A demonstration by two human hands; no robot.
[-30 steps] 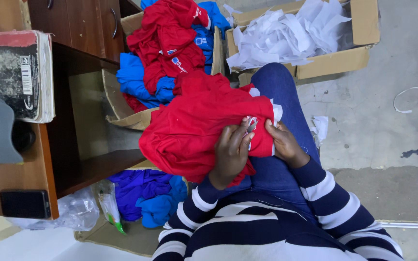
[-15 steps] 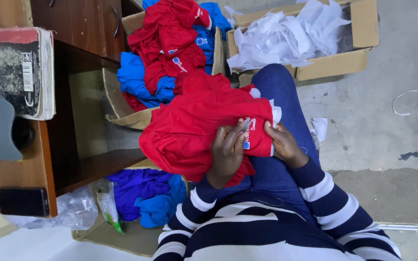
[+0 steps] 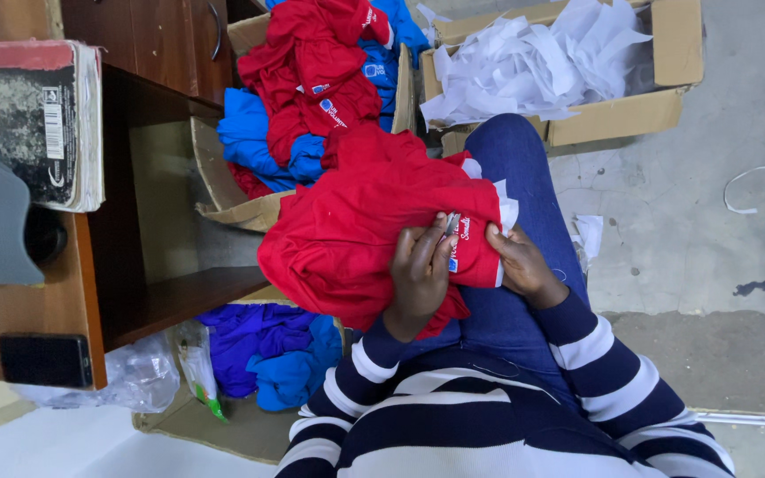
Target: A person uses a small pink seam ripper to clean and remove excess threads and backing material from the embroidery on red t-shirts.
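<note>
Both hands grip red garment [image 3: 356,239]: left hand [image 3: 420,274] pinching, right hand [image 3: 524,265] fingertips hidden under fabric edge.

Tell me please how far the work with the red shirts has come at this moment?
In hand: one red shirt lies on the lap; the left hand and right hand pinch its edge near a small silver tool. Possibly done: white paper scraps fill one cardboard box. Possibly left: red and blue shirts are piled in another box; I cannot tell which are finished.
</note>
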